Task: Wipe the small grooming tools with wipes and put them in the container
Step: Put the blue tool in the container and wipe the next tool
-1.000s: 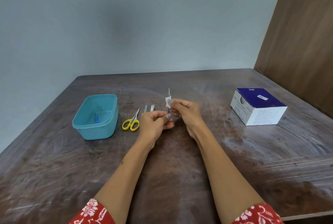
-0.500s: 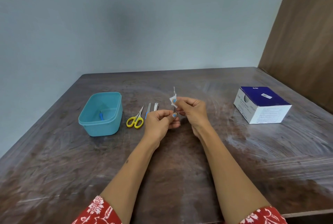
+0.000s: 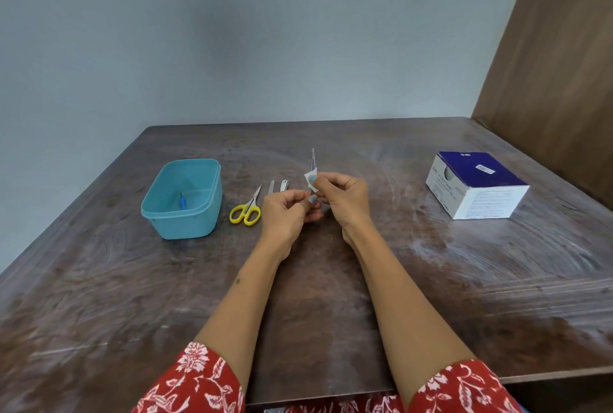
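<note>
2 hands meet: right hand (image 3: 343, 198) pinches wipe (image 3: 310, 177) around thin tool (image 3: 312, 157); left hand (image 3: 286, 213) pinches its base.

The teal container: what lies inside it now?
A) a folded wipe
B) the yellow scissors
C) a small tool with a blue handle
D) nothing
C: inside the teal container lies one small blue-handled tool; the yellow scissors lie on the table beside it.

Blue and white box (image 3: 476, 185) at 3 o'clock on table (image 3: 398, 280), printed text and small label too blurred to read
</note>
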Demonstrator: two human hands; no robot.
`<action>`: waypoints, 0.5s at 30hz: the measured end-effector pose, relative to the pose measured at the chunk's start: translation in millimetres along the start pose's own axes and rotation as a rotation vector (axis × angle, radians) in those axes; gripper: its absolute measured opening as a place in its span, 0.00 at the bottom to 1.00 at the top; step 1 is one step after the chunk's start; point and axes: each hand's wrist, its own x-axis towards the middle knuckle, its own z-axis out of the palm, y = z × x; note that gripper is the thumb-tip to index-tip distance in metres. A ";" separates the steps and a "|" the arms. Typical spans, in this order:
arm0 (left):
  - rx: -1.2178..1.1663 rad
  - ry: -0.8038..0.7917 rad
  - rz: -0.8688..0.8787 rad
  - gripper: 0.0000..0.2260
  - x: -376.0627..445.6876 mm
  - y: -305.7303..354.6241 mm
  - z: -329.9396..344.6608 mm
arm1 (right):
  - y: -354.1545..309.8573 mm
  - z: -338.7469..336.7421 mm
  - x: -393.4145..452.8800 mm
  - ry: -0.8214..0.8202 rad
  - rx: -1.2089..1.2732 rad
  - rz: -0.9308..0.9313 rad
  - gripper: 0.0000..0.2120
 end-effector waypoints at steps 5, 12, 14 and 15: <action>-0.005 -0.008 0.011 0.08 -1.0 -0.8 -1.0 | 1.9 -1.9 -2.4 -0.006 -0.009 -0.013 0.04; -0.017 -0.019 0.021 0.08 -1.9 0.1 -1.4 | 2.2 -0.1 -3.9 -0.019 -0.016 -0.029 0.05; -0.022 -0.023 0.016 0.07 -2.1 0.3 -0.6 | 1.7 -1.4 -4.9 -0.017 -0.025 -0.032 0.05; -0.023 -0.024 0.014 0.06 -1.9 0.2 -0.6 | 0.4 -1.6 -4.9 -0.013 -0.019 -0.037 0.05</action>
